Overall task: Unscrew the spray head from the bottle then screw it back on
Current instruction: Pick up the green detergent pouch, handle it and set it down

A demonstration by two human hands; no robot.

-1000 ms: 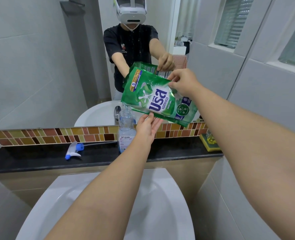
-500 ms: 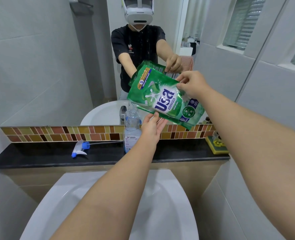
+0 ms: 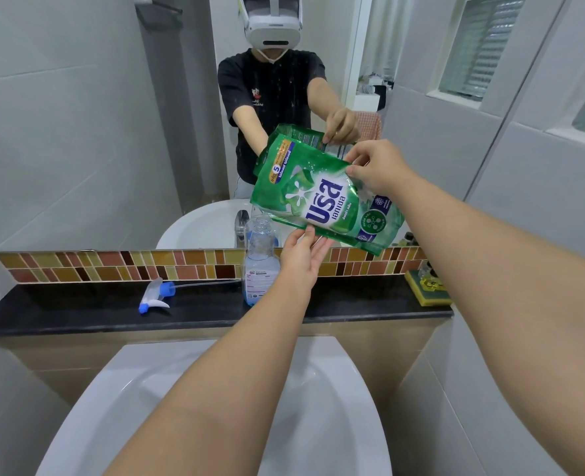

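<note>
The bottle (image 3: 261, 266) stands upright on the black ledge (image 3: 78, 312), long axis vertical, open neck pointing up. It is clear plastic, holding pale blue liquid. The spray head (image 3: 156, 296) lies on its side well left of it, dip tube running right. My right hand (image 3: 373, 170) pinches the tilted green refill pouch (image 3: 322, 204) at its top; my left hand (image 3: 303, 257), fingers relaxed, supports its lower edge.

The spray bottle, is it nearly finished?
Halfway. The white-and-blue spray head lies unscrewed on the black ledge; the clear plastic bottle stands open. The right hand and left hand tilt a green refill pouch over it. Screwing back on remains.
</note>
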